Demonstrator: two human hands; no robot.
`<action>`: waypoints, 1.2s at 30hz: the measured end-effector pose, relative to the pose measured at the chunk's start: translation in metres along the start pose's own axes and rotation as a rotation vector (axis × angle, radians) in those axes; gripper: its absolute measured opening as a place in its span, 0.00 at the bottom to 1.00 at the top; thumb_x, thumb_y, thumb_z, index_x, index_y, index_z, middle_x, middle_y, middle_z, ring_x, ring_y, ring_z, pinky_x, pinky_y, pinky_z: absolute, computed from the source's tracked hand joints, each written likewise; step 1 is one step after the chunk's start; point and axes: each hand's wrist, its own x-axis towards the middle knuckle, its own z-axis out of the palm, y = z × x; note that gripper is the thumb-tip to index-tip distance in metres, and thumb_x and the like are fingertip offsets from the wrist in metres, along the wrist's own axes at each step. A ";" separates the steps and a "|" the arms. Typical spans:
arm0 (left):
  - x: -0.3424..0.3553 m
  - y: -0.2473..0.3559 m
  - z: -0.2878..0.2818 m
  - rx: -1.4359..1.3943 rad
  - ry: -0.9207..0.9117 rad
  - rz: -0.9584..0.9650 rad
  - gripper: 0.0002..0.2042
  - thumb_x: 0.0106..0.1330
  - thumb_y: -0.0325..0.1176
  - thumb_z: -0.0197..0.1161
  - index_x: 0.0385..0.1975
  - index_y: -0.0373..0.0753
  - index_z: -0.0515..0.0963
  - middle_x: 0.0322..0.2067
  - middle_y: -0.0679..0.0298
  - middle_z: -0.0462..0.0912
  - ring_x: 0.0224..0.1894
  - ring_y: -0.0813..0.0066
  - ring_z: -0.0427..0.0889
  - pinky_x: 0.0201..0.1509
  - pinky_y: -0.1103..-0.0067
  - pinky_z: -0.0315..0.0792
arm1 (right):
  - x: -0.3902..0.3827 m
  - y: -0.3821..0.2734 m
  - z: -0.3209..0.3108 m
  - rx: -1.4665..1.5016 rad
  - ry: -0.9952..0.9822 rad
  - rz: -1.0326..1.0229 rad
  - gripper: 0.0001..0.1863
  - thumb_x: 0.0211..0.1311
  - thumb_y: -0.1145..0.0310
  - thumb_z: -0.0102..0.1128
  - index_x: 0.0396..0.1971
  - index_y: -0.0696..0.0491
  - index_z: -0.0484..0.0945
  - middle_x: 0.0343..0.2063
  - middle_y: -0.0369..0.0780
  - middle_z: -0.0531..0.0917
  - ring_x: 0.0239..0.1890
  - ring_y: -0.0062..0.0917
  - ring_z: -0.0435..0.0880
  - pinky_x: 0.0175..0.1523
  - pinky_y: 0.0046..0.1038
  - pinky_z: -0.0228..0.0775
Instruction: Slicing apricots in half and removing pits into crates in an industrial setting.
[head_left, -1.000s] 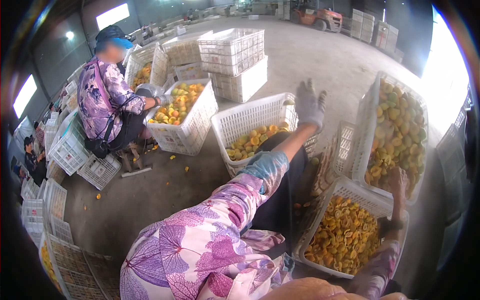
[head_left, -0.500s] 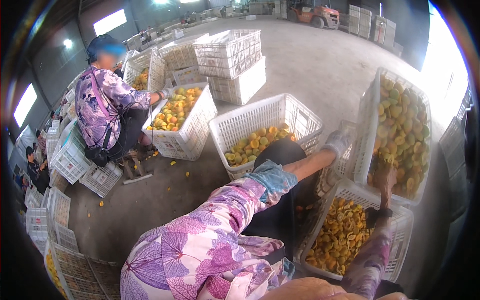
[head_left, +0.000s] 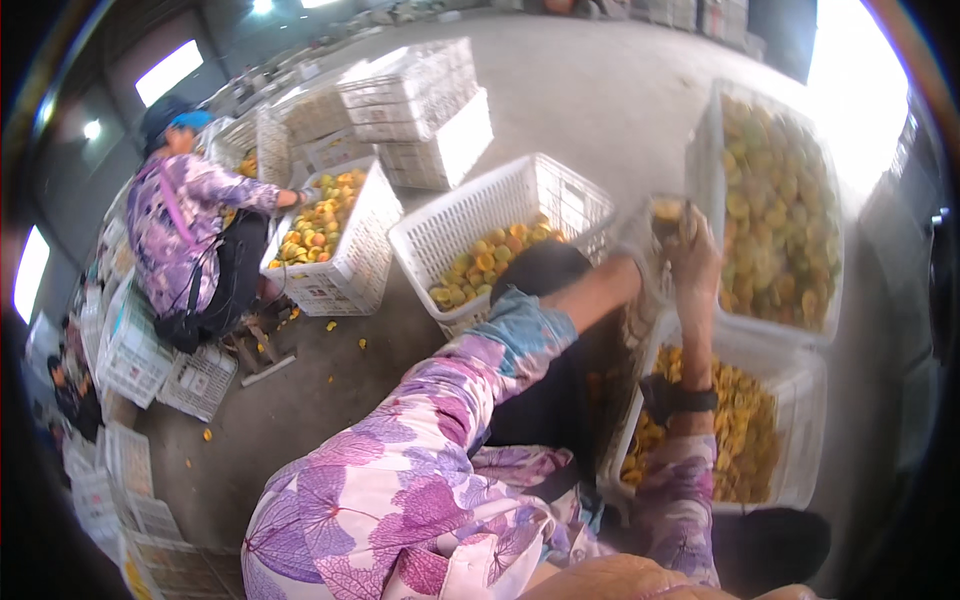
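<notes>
My right hand (head_left: 693, 262), bare with a dark band at the wrist, is closed with a yellow-green apricot-like fruit (head_left: 688, 226) at its fingers. Close to its left, my left hand (head_left: 640, 240) in a pale glove is smeared by motion, and its fingers cannot be made out. A brownish-yellow round piece (head_left: 668, 209) shows between the two hands; which one holds it is unclear. Right of them stands a white crate (head_left: 836, 190) full of whole yellow-green fruit (head_left: 780, 200). Below my right forearm, another white crate (head_left: 800, 440) holds flattened orange fruit pieces (head_left: 745, 430).
A white crate (head_left: 405, 245) with cut fruit (head_left: 490, 260) stands beyond my knee. At left a seated person (head_left: 190, 210) reaches into another fruit crate (head_left: 375, 230). Stacked crates (head_left: 415, 100) stand behind. Fruit scraps lie on the floor (head_left: 330, 390).
My right hand has come out of the full crate, up and left toward my left hand, with a fruit. The whole view has shifted, and my left hand appears farther left.
</notes>
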 end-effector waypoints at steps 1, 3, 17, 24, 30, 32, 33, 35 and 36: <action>-0.008 0.014 0.010 -0.082 -0.024 0.084 0.13 0.65 0.41 0.46 0.37 0.42 0.75 0.33 0.63 0.79 0.40 0.69 0.77 0.44 0.73 0.72 | -0.007 -0.005 0.006 -0.004 0.119 -0.151 0.26 0.44 0.82 0.58 0.49 0.58 0.69 0.33 0.48 0.76 0.36 0.41 0.75 0.41 0.35 0.67; -0.012 0.027 0.012 -0.116 -0.070 0.094 0.12 0.64 0.39 0.48 0.39 0.40 0.73 0.37 0.63 0.77 0.41 0.69 0.76 0.42 0.75 0.73 | -0.018 0.014 0.013 -0.146 0.204 -0.127 0.16 0.46 0.79 0.58 0.39 0.60 0.71 0.30 0.50 0.77 0.31 0.43 0.77 0.36 0.35 0.68; -0.047 0.020 0.046 0.088 -0.100 0.170 0.09 0.65 0.39 0.50 0.36 0.40 0.72 0.32 0.65 0.75 0.37 0.75 0.73 0.43 0.78 0.68 | -0.017 -0.008 0.025 -0.420 0.204 0.000 0.12 0.50 0.81 0.51 0.35 0.56 0.63 0.30 0.48 0.76 0.31 0.49 0.77 0.32 0.45 0.67; -0.043 0.022 0.030 0.195 -0.001 0.173 0.11 0.65 0.41 0.53 0.35 0.41 0.75 0.30 0.66 0.77 0.32 0.75 0.75 0.38 0.78 0.72 | -0.016 0.004 0.037 -0.424 0.119 0.043 0.10 0.53 0.79 0.46 0.37 0.58 0.66 0.25 0.51 0.78 0.31 0.49 0.78 0.33 0.45 0.67; -0.012 0.007 0.002 0.350 0.103 0.291 0.14 0.61 0.47 0.58 0.40 0.46 0.75 0.34 0.67 0.77 0.32 0.75 0.75 0.36 0.76 0.73 | -0.018 -0.013 0.019 -0.217 -0.014 0.161 0.06 0.55 0.78 0.45 0.31 0.61 0.71 0.23 0.53 0.79 0.31 0.48 0.79 0.33 0.44 0.67; -0.012 0.011 -0.013 0.411 0.154 0.331 0.16 0.61 0.48 0.58 0.41 0.45 0.74 0.34 0.67 0.76 0.36 0.75 0.73 0.40 0.77 0.71 | -0.021 -0.011 0.021 -0.132 -0.084 0.079 0.05 0.55 0.78 0.46 0.30 0.61 0.71 0.23 0.53 0.78 0.31 0.47 0.79 0.33 0.42 0.68; -0.017 0.009 -0.010 0.504 0.208 0.360 0.16 0.62 0.49 0.57 0.41 0.45 0.74 0.35 0.67 0.76 0.38 0.75 0.72 0.42 0.77 0.70 | -0.025 0.001 0.018 -0.179 -0.101 -0.058 0.05 0.55 0.78 0.47 0.29 0.62 0.71 0.23 0.53 0.78 0.32 0.47 0.80 0.33 0.41 0.69; -0.032 0.007 0.013 0.460 0.200 0.312 0.17 0.62 0.51 0.56 0.40 0.45 0.75 0.35 0.67 0.75 0.41 0.74 0.71 0.45 0.77 0.67 | -0.015 0.021 0.012 -0.194 -0.211 -0.051 0.06 0.55 0.75 0.49 0.30 0.61 0.72 0.24 0.53 0.78 0.33 0.45 0.79 0.35 0.40 0.69; -0.040 0.008 0.020 0.444 0.204 0.286 0.18 0.62 0.52 0.56 0.40 0.45 0.75 0.35 0.68 0.75 0.42 0.74 0.70 0.47 0.77 0.66 | -0.012 0.032 0.016 -0.145 -0.315 0.098 0.07 0.56 0.71 0.51 0.31 0.60 0.73 0.25 0.53 0.78 0.34 0.43 0.79 0.38 0.41 0.68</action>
